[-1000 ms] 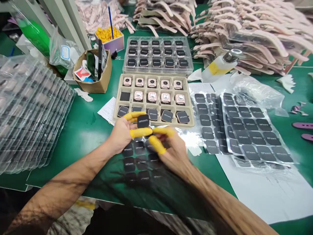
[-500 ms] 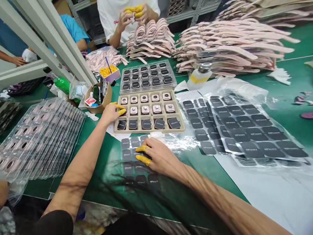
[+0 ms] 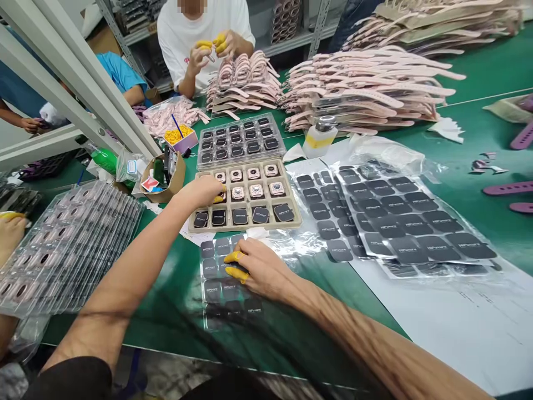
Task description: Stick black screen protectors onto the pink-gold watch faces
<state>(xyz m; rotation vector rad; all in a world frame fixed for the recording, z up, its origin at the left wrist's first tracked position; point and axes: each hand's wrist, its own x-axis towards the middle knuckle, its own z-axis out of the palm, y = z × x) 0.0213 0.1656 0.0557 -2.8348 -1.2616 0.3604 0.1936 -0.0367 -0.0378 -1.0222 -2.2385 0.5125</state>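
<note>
A beige tray (image 3: 245, 226) holds rows of square watches in pockets, some with lit round dials, the nearest row with black labelled faces. My left hand (image 3: 204, 191) reaches over its left side, yellow-covered fingertips closed around a watch in the middle row, which they mostly hide. In front of the tray lies a clear sheet of black square stickers (image 3: 211, 289). My right hand (image 3: 262, 266) rests at the sheet's right side. Its yellow-covered thumb and finger are bent around a dark sticker; whether that is lifted from the sheet, I cannot tell.
More sticker sheets (image 3: 416, 225) lie at the right on white paper. Clear trays are stacked at the left (image 3: 70, 239). Behind stand another watch tray (image 3: 237, 139), a bottle (image 3: 320, 136), a small box (image 3: 170, 178) and piled pink straps (image 3: 366, 91). A co-worker (image 3: 204, 33) sits opposite.
My left hand has moved right along the middle row, from the leftmost watch to the second. My right hand has stayed by the sticker sheet. The whole view has shifted slightly.
</note>
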